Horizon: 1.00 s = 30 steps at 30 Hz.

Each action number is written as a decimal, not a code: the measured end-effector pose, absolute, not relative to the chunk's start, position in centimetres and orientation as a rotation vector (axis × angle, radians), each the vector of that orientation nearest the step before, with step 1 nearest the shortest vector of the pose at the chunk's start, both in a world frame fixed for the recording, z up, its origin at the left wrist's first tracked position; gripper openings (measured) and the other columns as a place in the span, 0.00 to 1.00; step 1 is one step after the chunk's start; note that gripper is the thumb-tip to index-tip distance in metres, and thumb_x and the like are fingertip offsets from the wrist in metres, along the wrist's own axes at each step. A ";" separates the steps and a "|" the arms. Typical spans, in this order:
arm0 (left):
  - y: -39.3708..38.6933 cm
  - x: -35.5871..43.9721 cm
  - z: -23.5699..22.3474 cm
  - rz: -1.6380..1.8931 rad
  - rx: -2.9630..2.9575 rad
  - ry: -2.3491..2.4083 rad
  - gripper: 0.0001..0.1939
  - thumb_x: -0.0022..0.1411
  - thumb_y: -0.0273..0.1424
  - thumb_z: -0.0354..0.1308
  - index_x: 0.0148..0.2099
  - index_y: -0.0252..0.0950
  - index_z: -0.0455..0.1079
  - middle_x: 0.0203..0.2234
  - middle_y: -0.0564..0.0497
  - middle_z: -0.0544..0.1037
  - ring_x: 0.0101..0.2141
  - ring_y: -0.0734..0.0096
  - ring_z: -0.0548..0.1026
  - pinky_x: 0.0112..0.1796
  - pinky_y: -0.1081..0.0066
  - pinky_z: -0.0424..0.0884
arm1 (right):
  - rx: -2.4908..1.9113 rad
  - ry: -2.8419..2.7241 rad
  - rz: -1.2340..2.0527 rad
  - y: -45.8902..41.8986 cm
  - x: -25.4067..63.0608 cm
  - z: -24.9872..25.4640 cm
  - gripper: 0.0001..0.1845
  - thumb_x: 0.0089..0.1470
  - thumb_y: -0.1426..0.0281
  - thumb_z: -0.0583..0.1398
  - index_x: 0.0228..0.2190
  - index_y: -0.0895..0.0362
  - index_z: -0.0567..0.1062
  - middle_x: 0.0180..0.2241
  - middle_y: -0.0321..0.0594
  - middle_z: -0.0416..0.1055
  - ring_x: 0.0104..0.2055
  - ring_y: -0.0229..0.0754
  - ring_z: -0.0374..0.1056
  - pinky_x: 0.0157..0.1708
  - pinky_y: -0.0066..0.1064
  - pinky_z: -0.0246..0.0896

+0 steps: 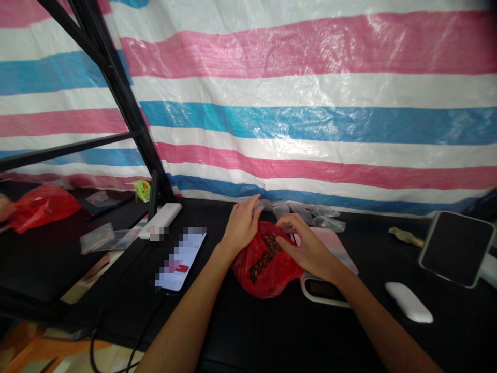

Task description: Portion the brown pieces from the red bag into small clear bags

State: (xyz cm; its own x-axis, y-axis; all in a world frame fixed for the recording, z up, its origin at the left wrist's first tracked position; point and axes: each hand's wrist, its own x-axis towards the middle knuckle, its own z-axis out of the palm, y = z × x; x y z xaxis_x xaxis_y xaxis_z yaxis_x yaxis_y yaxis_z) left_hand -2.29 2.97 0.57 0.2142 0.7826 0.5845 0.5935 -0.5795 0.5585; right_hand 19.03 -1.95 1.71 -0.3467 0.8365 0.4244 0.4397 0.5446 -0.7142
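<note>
A red plastic bag (259,282) lies spread open on the black table, with small dark brown pieces (266,257) heaped inside it. My left hand (241,225) is at the bag's far left edge, its fingers closed around a small clear plastic bag (258,206), which they partly hide. Over the right side of the red bag, my right hand (305,246) is bent, with a gap between thumb and fingers and nothing visible in it. Under that hand, a white digital scale (341,251) is partly covered by the hand and the red bag.
Several clear plastic bags (326,217) lie along the striped sheet (310,124). Left are a phone (182,261) and a white power strip (165,217); right, a white mouse (408,302) and a dark-screened device (457,248). Another person's hand (5,208) touches a red bag (46,207) at far left.
</note>
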 end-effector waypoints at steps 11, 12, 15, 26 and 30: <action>-2.4 -2.6 5.1 1.404 1.905 1.957 0.16 0.69 0.34 0.55 0.57 0.39 0.71 0.41 0.41 0.81 0.40 0.50 0.80 0.45 0.61 0.69 | -1.190 -2.497 0.342 -2.8 20.7 3.0 0.10 0.54 0.67 0.68 0.40 0.47 0.81 0.41 0.38 0.80 0.48 0.53 0.67 0.48 0.46 0.53; -4.3 -2.2 5.1 1.343 1.856 2.034 0.17 0.67 0.37 0.57 0.56 0.39 0.70 0.41 0.40 0.81 0.40 0.49 0.80 0.43 0.60 0.68 | -1.177 -2.507 0.337 -2.8 20.6 2.9 0.12 0.53 0.69 0.68 0.41 0.46 0.81 0.43 0.37 0.80 0.49 0.53 0.67 0.48 0.46 0.53; -9.8 -1.3 3.4 1.165 1.682 2.017 0.20 0.63 0.41 0.62 0.55 0.42 0.70 0.42 0.40 0.80 0.35 0.50 0.80 0.37 0.62 0.67 | -1.096 -2.523 0.312 -2.8 20.0 2.6 0.19 0.54 0.76 0.65 0.46 0.46 0.80 0.49 0.37 0.78 0.52 0.52 0.65 0.50 0.47 0.53; -11.1 -0.2 -2.7 1.442 1.274 1.504 0.22 0.64 0.30 0.60 0.58 0.40 0.63 0.47 0.43 0.79 0.46 0.58 0.80 0.45 0.63 0.76 | -1.050 -2.427 0.433 -4.1 16.7 1.5 0.16 0.54 0.78 0.65 0.42 0.49 0.80 0.40 0.37 0.80 0.47 0.48 0.67 0.47 0.43 0.52; -11.7 0.6 -3.3 1.490 1.157 1.390 0.20 0.68 0.35 0.57 0.60 0.42 0.60 0.47 0.42 0.80 0.46 0.58 0.81 0.45 0.62 0.77 | -1.131 -2.362 0.437 -4.0 16.6 1.2 0.15 0.54 0.78 0.64 0.42 0.50 0.80 0.40 0.39 0.79 0.44 0.48 0.67 0.46 0.43 0.52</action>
